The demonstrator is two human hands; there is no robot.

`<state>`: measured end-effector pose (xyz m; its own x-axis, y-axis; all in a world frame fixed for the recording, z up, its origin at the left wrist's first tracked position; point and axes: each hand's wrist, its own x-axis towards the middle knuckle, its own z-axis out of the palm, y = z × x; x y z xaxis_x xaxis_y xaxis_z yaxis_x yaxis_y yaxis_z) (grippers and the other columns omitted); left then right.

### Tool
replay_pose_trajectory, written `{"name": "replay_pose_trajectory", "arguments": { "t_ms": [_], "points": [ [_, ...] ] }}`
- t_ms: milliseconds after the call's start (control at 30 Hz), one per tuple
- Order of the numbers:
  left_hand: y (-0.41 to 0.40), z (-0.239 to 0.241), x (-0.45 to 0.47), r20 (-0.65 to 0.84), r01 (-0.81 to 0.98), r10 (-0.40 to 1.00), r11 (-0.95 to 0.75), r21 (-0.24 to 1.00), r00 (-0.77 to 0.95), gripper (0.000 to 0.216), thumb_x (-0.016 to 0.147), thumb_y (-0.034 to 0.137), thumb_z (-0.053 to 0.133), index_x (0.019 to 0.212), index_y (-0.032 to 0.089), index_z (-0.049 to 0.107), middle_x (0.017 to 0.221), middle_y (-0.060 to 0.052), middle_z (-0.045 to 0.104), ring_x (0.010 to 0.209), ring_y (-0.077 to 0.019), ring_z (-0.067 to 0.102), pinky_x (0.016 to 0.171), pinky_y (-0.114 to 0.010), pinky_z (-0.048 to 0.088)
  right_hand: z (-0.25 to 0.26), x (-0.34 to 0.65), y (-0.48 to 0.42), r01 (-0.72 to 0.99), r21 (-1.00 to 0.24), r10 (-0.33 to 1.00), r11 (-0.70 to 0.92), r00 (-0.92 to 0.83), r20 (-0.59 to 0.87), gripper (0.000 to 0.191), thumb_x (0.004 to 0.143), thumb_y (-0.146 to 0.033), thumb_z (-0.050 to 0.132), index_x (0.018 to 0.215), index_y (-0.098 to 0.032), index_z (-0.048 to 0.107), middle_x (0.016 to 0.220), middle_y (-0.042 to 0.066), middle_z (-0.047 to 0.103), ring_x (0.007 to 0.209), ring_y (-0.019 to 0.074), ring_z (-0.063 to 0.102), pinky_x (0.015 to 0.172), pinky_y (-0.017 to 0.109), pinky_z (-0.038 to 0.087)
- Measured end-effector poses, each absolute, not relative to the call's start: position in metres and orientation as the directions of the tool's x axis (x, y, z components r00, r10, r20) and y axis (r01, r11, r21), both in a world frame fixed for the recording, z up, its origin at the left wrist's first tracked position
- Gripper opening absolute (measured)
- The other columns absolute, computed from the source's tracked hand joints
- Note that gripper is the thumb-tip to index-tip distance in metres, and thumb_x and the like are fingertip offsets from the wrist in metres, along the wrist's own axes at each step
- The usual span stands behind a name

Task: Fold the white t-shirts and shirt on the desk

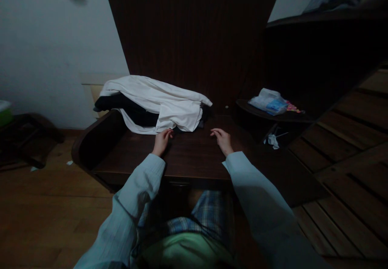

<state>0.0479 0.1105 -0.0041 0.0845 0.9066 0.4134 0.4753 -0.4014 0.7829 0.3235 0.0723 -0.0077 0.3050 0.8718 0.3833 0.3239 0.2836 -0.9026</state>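
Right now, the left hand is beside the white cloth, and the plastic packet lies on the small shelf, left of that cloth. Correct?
Not quite: the head view shows the plastic packet on the small shelf, right of the white cloth. The left hand is beside that cloth.

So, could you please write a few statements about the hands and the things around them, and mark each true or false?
1. The left hand is nearer the white cloth than the right hand is. True.
2. The right hand grips the white cloth. False: it is apart from it.
3. A plastic packet lies on the corner shelf. True.
4. The white cloth lies on the corner shelf. False: it lies over dark fabric on the desk.
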Motion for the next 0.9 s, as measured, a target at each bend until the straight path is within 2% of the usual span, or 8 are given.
{"name": "replay_pose_trajectory", "arguments": {
  "t_ms": [133, 200, 267, 367, 467, 633, 900],
  "points": [
    [0.108, -0.004, 0.049, 0.380, 0.420, 0.915, -0.399, 0.815, 0.132, 0.023, 0.073, 0.034, 0.054, 0.077, 0.015, 0.067, 0.072, -0.004, 0.068, 0.076, -0.0192, 0.061, 0.077, -0.029, 0.043, -0.005, 0.322, 0.071, 0.226, -0.946, 0.908, 0.235, 0.295, 0.296, 0.031, 0.065, -0.045, 0.057, 0.073, -0.016, 0.063, 0.053, 0.000, 0.060, 0.034, 0.0070, 0.039, 0.033, 0.021, 0.031],
    [0.107, -0.004, 0.049, 0.354, 0.365, 0.926, -0.378, 0.851, 0.135, 0.025, 0.068, 0.038, 0.060, 0.075, 0.014, 0.067, 0.076, -0.006, 0.069, 0.076, -0.0201, 0.061, 0.075, -0.030, 0.044, -0.003, 0.321, 0.070, 0.162, -0.964, 0.936, 0.213, 0.250, 0.249, 0.030, 0.061, -0.044, 0.063, 0.070, -0.016, 0.062, 0.058, 0.002, 0.064, 0.036, 0.0071, 0.043, 0.037, 0.021, 0.037],
    [0.108, -0.003, 0.049, 0.284, 0.268, 0.946, -0.317, 0.910, 0.156, 0.033, 0.066, 0.045, 0.062, 0.077, 0.014, 0.066, 0.082, -0.008, 0.069, 0.077, -0.0209, 0.062, 0.073, -0.031, 0.045, 0.000, 0.322, 0.068, 0.071, -0.980, 0.966, 0.185, 0.169, 0.194, 0.029, 0.062, -0.044, 0.065, 0.072, -0.016, 0.062, 0.070, 0.005, 0.068, 0.046, 0.0097, 0.054, 0.048, 0.024, 0.045],
    [0.111, 0.001, 0.049, 0.103, 0.062, 0.965, -0.121, 0.991, 0.240, 0.052, 0.073, 0.058, 0.047, 0.085, 0.011, 0.065, 0.093, -0.014, 0.068, 0.084, -0.0229, 0.063, 0.072, -0.032, 0.046, 0.006, 0.322, 0.064, -0.112, -0.988, 0.994, 0.109, 0.013, 0.108, 0.035, 0.076, -0.049, 0.052, 0.084, -0.018, 0.063, 0.091, 0.010, 0.068, 0.078, 0.0178, 0.065, 0.070, 0.032, 0.050],
    [0.112, 0.007, 0.046, -0.001, -0.124, 0.942, 0.046, 0.991, 0.336, 0.066, 0.082, 0.062, 0.023, 0.097, 0.013, 0.063, 0.109, -0.015, 0.063, 0.099, -0.0238, 0.059, 0.079, -0.033, 0.045, 0.011, 0.322, 0.061, -0.244, -0.969, 0.989, 0.042, -0.128, 0.075, 0.049, 0.085, -0.055, 0.031, 0.093, -0.019, 0.062, 0.106, 0.011, 0.064, 0.101, 0.0208, 0.059, 0.084, 0.038, 0.047],
    [0.105, 0.015, 0.040, 0.032, -0.257, 0.918, 0.077, 0.963, 0.396, 0.070, 0.083, 0.062, 0.014, 0.114, 0.014, 0.055, 0.127, -0.013, 0.051, 0.115, -0.0230, 0.049, 0.093, -0.036, 0.039, 0.015, 0.325, 0.059, -0.250, -0.967, 0.985, 0.049, -0.151, 0.088, 0.058, 0.085, -0.060, 0.021, 0.099, -0.021, 0.061, 0.116, 0.010, 0.059, 0.110, 0.0219, 0.054, 0.087, 0.042, 0.046],
    [0.102, 0.016, 0.040, 0.037, -0.292, 0.897, 0.104, 0.951, 0.441, 0.066, 0.085, 0.059, 0.016, 0.117, 0.014, 0.053, 0.130, -0.013, 0.048, 0.118, -0.0227, 0.046, 0.097, -0.037, 0.035, 0.014, 0.326, 0.059, -0.322, -0.946, 0.982, 0.047, -0.156, 0.102, 0.054, 0.086, -0.056, 0.023, 0.100, -0.021, 0.061, 0.118, 0.009, 0.058, 0.110, 0.0202, 0.053, 0.089, 0.040, 0.044]
  ]
}}
